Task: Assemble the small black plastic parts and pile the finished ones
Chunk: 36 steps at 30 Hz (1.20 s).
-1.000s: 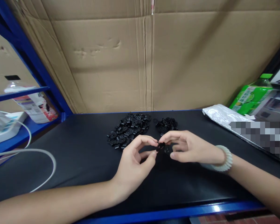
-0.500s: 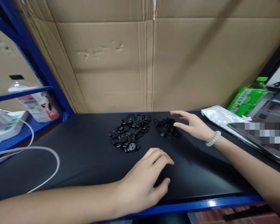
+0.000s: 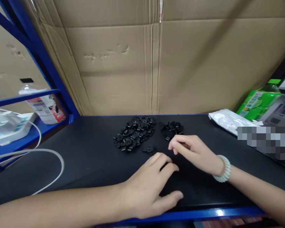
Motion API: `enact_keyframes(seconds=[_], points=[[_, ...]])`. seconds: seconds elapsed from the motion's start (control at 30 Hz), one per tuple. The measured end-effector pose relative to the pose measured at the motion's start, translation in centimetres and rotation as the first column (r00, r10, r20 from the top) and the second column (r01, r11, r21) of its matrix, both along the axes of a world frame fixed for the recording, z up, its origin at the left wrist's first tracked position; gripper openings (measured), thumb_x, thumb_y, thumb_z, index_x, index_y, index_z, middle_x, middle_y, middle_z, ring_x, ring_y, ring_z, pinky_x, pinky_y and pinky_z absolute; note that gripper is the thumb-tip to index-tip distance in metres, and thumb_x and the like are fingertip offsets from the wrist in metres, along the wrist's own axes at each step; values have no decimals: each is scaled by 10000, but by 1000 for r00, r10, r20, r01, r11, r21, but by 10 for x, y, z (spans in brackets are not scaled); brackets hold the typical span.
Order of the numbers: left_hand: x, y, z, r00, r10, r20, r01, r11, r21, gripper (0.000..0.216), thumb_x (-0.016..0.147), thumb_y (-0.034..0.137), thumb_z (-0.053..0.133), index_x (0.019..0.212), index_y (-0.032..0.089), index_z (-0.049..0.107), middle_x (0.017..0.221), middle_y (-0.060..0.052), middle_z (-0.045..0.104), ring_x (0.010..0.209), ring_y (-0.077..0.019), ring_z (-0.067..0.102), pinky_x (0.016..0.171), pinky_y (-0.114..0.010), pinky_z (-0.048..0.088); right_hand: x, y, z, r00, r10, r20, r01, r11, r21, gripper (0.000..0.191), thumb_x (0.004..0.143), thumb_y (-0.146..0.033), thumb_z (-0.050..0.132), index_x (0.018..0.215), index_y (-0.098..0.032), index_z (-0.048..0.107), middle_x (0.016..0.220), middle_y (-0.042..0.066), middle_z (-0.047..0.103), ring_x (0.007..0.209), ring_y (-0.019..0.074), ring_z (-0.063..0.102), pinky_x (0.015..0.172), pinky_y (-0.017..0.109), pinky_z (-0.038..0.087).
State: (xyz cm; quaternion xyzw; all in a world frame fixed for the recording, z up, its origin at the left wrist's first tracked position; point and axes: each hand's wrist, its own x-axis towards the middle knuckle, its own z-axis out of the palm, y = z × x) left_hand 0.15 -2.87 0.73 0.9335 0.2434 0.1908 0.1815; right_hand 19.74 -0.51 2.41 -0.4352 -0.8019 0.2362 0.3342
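Note:
A heap of small black plastic pieces, round with holes and little tabs, lies on the black table top. To its right is a smaller heap of black pieces. One loose black piece sits apart, just beyond the fingers of my left hand. That hand hovers low or rests at the front of the table, thumb and fingers apart, holding nothing visible. My right hand, with a pale beaded bracelet, is just in front of the smaller heap. Its fingers are pinched together; anything between them is hidden.
Cardboard walls off the back. On the left, a blue rack bears a bottle and a white power strip; a white cable loops over the table. A silvery bag and green bottle are at right.
My right hand has come nearer from the smaller heap, and its spread fingers have closed. A single piece now lies apart from the large heap. My left hand has barely moved.

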Motion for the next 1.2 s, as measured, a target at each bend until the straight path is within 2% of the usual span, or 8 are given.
enact_keyframes(seconds=[0.07, 0.2, 0.33, 0.5, 0.6, 0.77, 1.0, 1.2], points=[[1, 3, 1, 999, -32, 28, 33, 999, -18, 274, 789, 270, 579, 1036, 154, 552, 1011, -94, 554, 957, -223, 489, 879, -336, 433, -3, -1, -5, 996, -8, 84, 9, 1000, -19, 161, 869, -193, 457, 883, -168, 615, 688, -9, 590, 563, 98, 501, 552, 217, 397], [3, 9, -2, 995, 60, 74, -59, 998, -21, 73, 749, 140, 556, 811, 167, 527, 763, -10, 508, 756, -160, 475, 713, -266, 416, -3, 3, -16, 979, 34, 199, -35, 999, 0, 294, 816, -96, 463, 1071, -178, 583, 814, 9, 593, 547, 84, 479, 557, 222, 421], [3, 21, -3, 988, 123, 96, -120, 992, -40, 109, 705, 86, 546, 695, 172, 480, 670, 24, 432, 676, -133, 449, 635, -240, 379, -2, 7, -21, 967, 97, 237, -116, 991, 66, 441, 813, -49, 437, 1228, -189, 484, 1010, 56, 583, 656, 106, 523, 656, 264, 472], [2, 32, -2, 977, 157, 144, -146, 986, -83, 147, 671, 60, 527, 648, 177, 441, 621, 41, 404, 595, -112, 433, 583, -225, 371, -5, 9, -23, 967, 84, 240, -106, 991, 82, 448, 804, -31, 428, 1231, -156, 478, 1153, 105, 578, 974, 186, 573, 861, 364, 481], [1, 33, -5, 988, 63, 138, -58, 997, -43, 169, 625, 49, 518, 622, 188, 421, 568, 60, 337, 550, -107, 388, 641, -233, 418, -4, 11, -25, 955, 112, 273, -146, 983, 107, 412, 808, -41, 422, 1184, -170, 533, 1200, 90, 582, 1094, 200, 547, 953, 389, 451], [1, 32, -9, 984, -110, 142, 113, 994, -10, 175, 645, 77, 510, 565, 191, 404, 508, 82, 318, 486, -86, 342, 970, -339, 389, -4, 11, -26, 917, 108, 384, -178, 972, 152, 491, 821, -25, 354, 1273, -159, 490, 1310, 88, 536, 1215, 191, 487, 1034, 394, 397], [2, 33, -8, 975, -149, 166, 152, 988, -6, 195, 629, 79, 509, 537, 194, 382, 495, 64, 357, 487, -97, 343, 774, -276, 479, -10, 12, -23, 920, 60, 388, -128, 980, 152, 359, 922, -184, 375, 1261, -196, 493, 1209, 75, 569, 1085, 201, 565, 900, 370, 494], [0, 28, -9, 964, -212, 162, 216, 976, -9, 211, 629, 74, 505, 550, 192, 350, 503, 63, 375, 501, -96, 354, 822, -289, 461, -8, 10, -18, 869, 84, 487, -125, 991, 53, 392, 912, -233, 438, 1300, -179, 441, 1168, 99, 512, 918, 203, 597, 795, 370, 513]])
